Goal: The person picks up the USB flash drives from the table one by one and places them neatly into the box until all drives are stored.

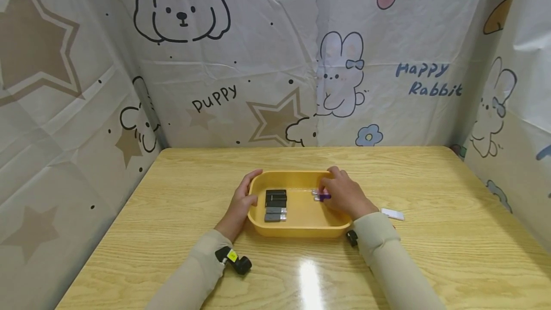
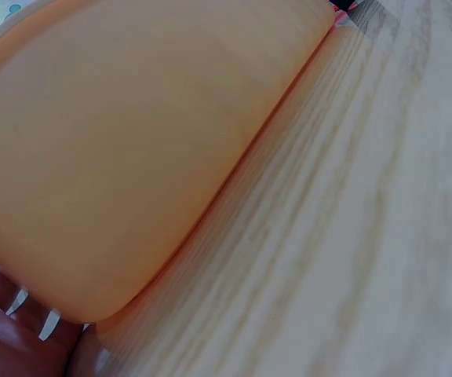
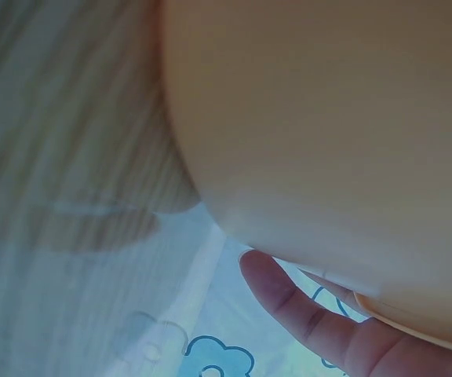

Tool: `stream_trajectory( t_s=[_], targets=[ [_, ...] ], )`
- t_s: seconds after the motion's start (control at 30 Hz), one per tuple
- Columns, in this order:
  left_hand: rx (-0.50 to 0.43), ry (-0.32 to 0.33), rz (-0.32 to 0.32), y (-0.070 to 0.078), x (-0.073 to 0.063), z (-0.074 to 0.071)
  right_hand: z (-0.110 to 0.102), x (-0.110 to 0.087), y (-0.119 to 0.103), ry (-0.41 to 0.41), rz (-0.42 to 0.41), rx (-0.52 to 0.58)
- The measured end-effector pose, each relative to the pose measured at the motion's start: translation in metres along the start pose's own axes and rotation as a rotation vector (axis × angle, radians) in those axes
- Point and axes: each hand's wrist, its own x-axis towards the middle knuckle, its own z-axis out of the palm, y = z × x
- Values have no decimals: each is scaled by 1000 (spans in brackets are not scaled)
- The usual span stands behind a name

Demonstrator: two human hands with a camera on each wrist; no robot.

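Observation:
A yellow plastic bin (image 1: 301, 231) sits on the wooden table. My left hand (image 1: 238, 204) grips its left end, thumb over the rim and fingers along the outside. Inside, at the left, black USB sticks (image 1: 276, 198) and grey USB sticks (image 1: 274, 214) lie in a neat column with their ends lined up. My right hand (image 1: 346, 195) reaches over the right end and pinches a purple USB stick (image 1: 324, 196) close to the bin floor; metal plugs point left there. One right finger (image 3: 312, 318) extends outside the bin wall in the right wrist view.
On the table right of the bin lies a white USB stick (image 1: 392, 214), with a small red item partly hidden by the right sleeve (image 1: 379, 233). Printed cloth (image 1: 267, 61) hangs behind the table and along both sides.

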Motion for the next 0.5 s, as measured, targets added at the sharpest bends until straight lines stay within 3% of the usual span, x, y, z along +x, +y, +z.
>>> stream_trajectory(
  t_s=[0.2,0.5],
  targets=[
    [39,-20,-2,20,-9,5,-1,0,-1,7,-8,-1],
    [33,-19,-3,20,-10,5,-2,-1,-2,-9,0,15]
  ],
)
